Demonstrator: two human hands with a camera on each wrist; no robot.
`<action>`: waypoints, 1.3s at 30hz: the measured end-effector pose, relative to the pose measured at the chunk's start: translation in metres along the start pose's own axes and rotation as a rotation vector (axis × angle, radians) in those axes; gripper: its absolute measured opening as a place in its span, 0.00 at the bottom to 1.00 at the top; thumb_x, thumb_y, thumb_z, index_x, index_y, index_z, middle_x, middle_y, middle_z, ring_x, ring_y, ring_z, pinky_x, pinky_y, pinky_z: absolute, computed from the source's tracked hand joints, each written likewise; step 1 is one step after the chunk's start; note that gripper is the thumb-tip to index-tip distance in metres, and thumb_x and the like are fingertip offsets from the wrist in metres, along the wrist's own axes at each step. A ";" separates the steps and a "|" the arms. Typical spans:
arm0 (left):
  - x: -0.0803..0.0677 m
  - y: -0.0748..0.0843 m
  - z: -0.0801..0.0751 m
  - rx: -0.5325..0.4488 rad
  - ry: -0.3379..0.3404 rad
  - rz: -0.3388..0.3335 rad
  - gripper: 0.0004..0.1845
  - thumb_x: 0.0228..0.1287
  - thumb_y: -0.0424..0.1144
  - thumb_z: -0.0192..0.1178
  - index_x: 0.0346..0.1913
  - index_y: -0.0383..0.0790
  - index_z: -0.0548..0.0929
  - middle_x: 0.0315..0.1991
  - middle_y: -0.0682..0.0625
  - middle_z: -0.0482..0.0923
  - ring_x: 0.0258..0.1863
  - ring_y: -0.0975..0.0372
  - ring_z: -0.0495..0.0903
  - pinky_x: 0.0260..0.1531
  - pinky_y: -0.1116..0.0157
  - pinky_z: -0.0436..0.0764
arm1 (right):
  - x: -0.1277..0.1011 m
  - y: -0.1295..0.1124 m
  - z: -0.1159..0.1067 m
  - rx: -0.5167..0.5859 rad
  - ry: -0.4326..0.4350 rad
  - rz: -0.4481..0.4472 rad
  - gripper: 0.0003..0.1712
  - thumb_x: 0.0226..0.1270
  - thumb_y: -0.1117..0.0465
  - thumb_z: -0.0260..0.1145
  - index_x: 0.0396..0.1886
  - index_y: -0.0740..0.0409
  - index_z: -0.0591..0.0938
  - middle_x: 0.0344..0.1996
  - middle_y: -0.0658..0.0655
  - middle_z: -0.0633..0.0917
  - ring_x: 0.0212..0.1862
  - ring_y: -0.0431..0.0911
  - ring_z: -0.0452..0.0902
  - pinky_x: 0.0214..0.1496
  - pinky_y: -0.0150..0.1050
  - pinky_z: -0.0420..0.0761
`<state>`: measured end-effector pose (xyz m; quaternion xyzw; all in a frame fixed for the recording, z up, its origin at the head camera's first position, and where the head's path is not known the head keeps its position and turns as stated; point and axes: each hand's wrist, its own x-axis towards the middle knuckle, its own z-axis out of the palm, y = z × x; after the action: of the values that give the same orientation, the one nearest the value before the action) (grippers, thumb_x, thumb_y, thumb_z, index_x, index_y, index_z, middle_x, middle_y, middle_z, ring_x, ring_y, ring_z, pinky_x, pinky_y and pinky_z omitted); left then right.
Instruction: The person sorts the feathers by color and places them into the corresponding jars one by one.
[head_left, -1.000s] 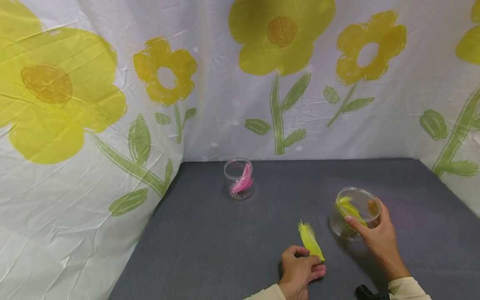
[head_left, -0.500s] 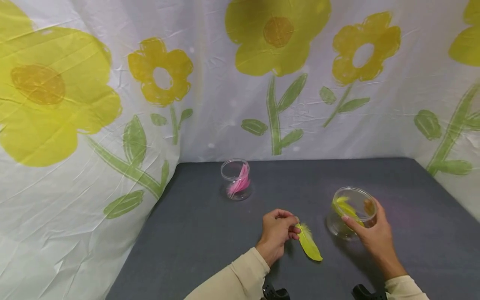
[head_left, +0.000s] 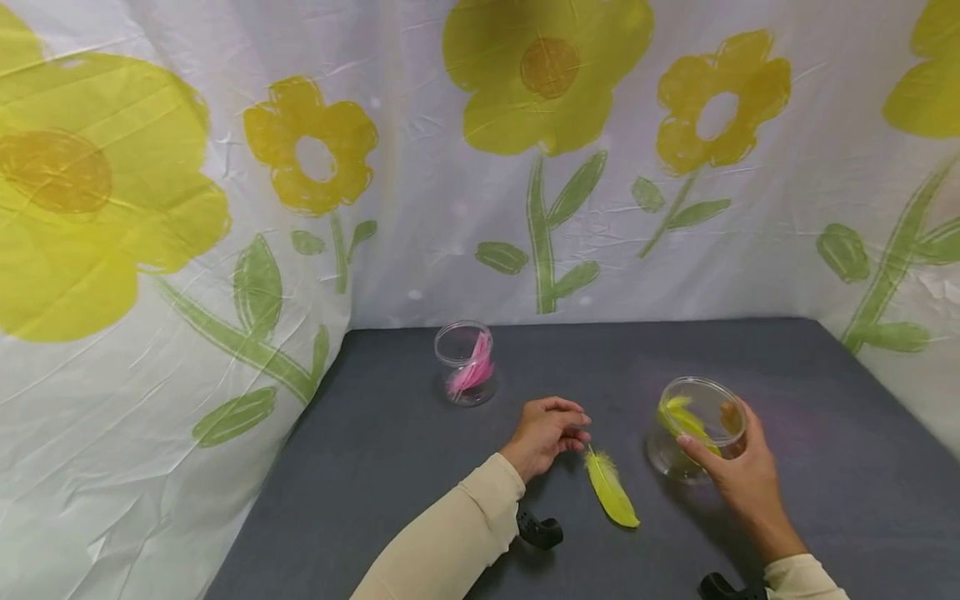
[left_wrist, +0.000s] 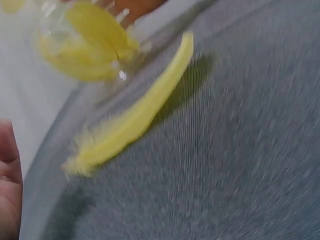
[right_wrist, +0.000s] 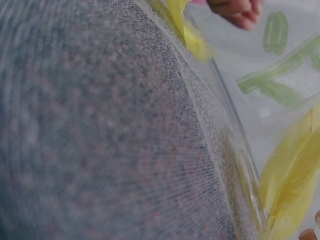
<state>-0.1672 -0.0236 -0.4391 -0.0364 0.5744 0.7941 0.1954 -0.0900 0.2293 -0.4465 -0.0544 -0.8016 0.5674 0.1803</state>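
A yellow feather [head_left: 611,490] lies on the dark table; the left wrist view shows the whole feather [left_wrist: 135,120], with a gap between its quill end and the part of the left hand [left_wrist: 9,175] at the edge. In the head view my left hand [head_left: 551,429] is just above the quill end, fingers loosely bent. My right hand [head_left: 746,475] grips a clear round jar [head_left: 684,467], thumb on the near side. Inside that jar are a yellow feather [head_left: 686,417] and something orange-brown. The right wrist view shows the jar's yellow feather [right_wrist: 290,185] close up.
Farther back on the left stands a smaller clear jar [head_left: 457,387] holding pink feathers [head_left: 474,371]. The dark cloth-covered table [head_left: 375,500] meets a white curtain [head_left: 420,208] printed with yellow flowers. Black wrist straps [head_left: 540,531] show near the sleeves.
My left hand has moved from the feather's near tip up and left to its quill end. The feather and the gripped jar keep their places; the head view has shifted slightly.
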 end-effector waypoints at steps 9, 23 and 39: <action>0.015 -0.010 -0.006 0.123 -0.074 -0.057 0.13 0.57 0.24 0.65 0.46 0.26 0.81 0.36 0.36 0.82 0.21 0.58 0.81 0.20 0.65 0.80 | 0.000 0.000 0.001 0.025 0.014 -0.013 0.54 0.57 0.65 0.74 0.76 0.55 0.51 0.64 0.64 0.65 0.58 0.41 0.68 0.53 0.22 0.67; 0.014 -0.019 -0.004 0.282 -0.082 -0.013 0.09 0.54 0.19 0.63 0.39 0.27 0.82 0.25 0.40 0.81 0.18 0.59 0.80 0.19 0.63 0.81 | -0.001 0.000 0.002 -0.007 0.016 0.008 0.54 0.58 0.63 0.74 0.77 0.53 0.51 0.65 0.65 0.65 0.59 0.47 0.67 0.52 0.21 0.67; 0.010 -0.023 -0.005 0.246 -0.074 0.003 0.09 0.51 0.14 0.61 0.35 0.25 0.82 0.25 0.37 0.80 0.18 0.59 0.79 0.20 0.63 0.82 | -0.002 -0.001 0.003 -0.003 0.009 0.017 0.54 0.59 0.63 0.73 0.77 0.52 0.49 0.66 0.66 0.63 0.62 0.56 0.64 0.50 0.19 0.65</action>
<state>-0.1695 -0.0196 -0.4646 0.0179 0.6598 0.7189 0.2180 -0.0893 0.2259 -0.4470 -0.0642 -0.8011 0.5676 0.1789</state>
